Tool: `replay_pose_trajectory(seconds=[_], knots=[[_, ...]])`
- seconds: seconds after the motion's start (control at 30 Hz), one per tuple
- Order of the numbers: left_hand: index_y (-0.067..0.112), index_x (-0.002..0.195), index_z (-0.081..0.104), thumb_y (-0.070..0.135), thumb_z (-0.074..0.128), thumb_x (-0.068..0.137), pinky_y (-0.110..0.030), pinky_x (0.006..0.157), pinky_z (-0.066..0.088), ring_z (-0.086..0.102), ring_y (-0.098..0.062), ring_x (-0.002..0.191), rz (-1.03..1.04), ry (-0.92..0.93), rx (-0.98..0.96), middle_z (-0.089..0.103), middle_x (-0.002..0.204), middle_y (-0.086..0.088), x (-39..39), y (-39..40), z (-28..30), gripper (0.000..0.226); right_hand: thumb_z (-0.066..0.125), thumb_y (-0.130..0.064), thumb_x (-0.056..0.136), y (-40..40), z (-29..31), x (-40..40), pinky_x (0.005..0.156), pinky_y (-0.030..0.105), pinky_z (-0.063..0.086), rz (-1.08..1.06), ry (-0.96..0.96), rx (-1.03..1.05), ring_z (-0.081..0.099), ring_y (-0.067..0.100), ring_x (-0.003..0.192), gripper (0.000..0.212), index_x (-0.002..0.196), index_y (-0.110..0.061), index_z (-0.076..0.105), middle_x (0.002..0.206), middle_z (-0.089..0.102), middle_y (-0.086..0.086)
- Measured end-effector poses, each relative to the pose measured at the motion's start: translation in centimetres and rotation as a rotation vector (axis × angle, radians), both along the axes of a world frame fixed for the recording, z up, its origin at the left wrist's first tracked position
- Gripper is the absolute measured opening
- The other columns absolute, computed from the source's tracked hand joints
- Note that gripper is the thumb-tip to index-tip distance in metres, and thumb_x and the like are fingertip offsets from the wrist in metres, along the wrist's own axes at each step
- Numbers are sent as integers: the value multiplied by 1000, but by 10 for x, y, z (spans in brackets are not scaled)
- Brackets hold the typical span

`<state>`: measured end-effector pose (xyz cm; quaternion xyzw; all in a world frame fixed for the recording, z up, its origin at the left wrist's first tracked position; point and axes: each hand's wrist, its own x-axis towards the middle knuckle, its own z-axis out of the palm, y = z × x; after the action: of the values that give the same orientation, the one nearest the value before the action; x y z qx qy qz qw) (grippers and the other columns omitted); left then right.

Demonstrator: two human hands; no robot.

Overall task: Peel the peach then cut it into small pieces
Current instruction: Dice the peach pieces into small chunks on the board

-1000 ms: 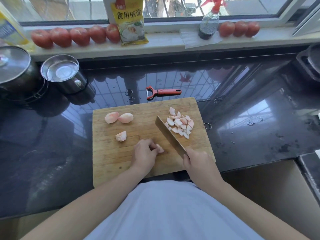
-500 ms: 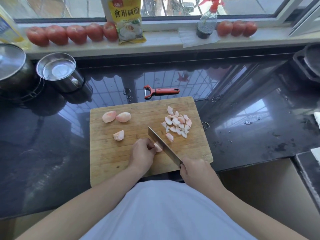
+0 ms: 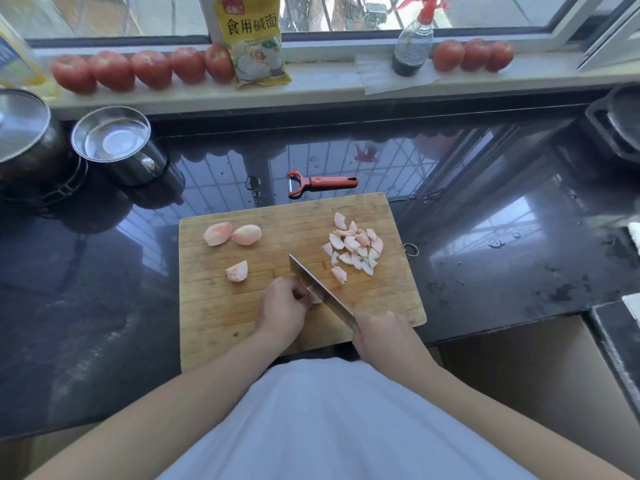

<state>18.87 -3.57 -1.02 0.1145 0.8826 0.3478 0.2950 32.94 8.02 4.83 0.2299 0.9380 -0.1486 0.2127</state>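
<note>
Your left hand (image 3: 282, 304) pins a peach piece (image 3: 314, 296) on the board (image 3: 221, 306), your right hand (image 3: 382, 337) grips the knife (image 3: 320, 292), blade against that piece.

On the wooden cutting board (image 3: 221, 306), our left hand (image 3: 282, 310) pins a pale peach piece (image 3: 314, 296) against the steel cleaver (image 3: 320, 294) gripped by our right hand (image 3: 382, 336).

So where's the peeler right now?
The peeler lies on the dark counter just past the far edge of the cutting board, handle pointing right, in the middle of the head view.
</note>
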Motion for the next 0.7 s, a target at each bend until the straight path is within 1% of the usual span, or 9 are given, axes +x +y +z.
replay_pose_trajectory(seconds=[0.13,0.23,0.27,0.33,0.4,0.47,0.53,0.63,0.7], knots=[[29,64,63,19,79,88,-27,76,36,56,-16,90,-4,30,21,65,92,4,2,-1,2,30,43,-15,101,-4,-13,-15,59,35,38,-25,62,-2,49,32,64,17,85,-17,41,65,43,2],[31,65,61,15,77,87,-27,76,36,57,-17,91,-8,47,28,67,93,3,3,-2,-1,32,43,-19,102,-7,-17,-20,60,40,50,-102,133,-22,57,34,68,18,84,-18,44,71,57,6],[31,66,60,12,76,87,-26,77,36,57,-17,92,-13,52,34,66,93,3,3,-3,-2,33,43,-20,103,-5,-15,-20,61,41,52,-148,154,-42,59,33,69,19,85,-18,47,75,61,8],[33,66,57,10,76,88,-25,77,35,58,-17,94,-14,55,50,64,94,4,4,-5,-3,36,43,-23,104,5,-12,-19,60,40,51,-240,176,-53,61,31,69,21,86,-16,52,78,64,9],[32,67,58,11,76,89,-22,74,35,57,-15,93,-13,51,55,63,95,4,5,-6,-5,35,45,-24,104,18,-9,-17,57,36,46,-286,173,-27,60,31,69,22,84,-17,49,78,64,10],[31,68,58,12,76,89,-16,68,33,56,-14,92,-16,47,52,63,95,5,4,-7,-6,34,47,-22,102,27,-4,-13,55,39,47,-290,203,-11,59,34,67,23,79,-20,42,75,63,11],[30,69,59,13,76,90,-13,67,33,56,-13,92,-15,43,46,62,95,6,4,-7,-5,32,49,-21,101,27,1,-6,56,42,49,-265,194,-21,58,34,65,26,76,-20,40,72,62,10],[29,71,62,14,76,91,-18,68,36,57,-13,92,-14,23,44,62,96,7,3,-6,-3,29,47,-23,103,13,8,5,56,38,43,-221,143,-106,58,31,67,27,77,-18,43,74,62,9],[28,73,63,15,76,91,-23,72,37,58,-14,93,-10,13,43,64,98,6,3,-5,-2,26,44,-25,105,5,12,8,61,37,43,-174,100,-137,61,32,75,23,84,-16,46,82,65,11]])
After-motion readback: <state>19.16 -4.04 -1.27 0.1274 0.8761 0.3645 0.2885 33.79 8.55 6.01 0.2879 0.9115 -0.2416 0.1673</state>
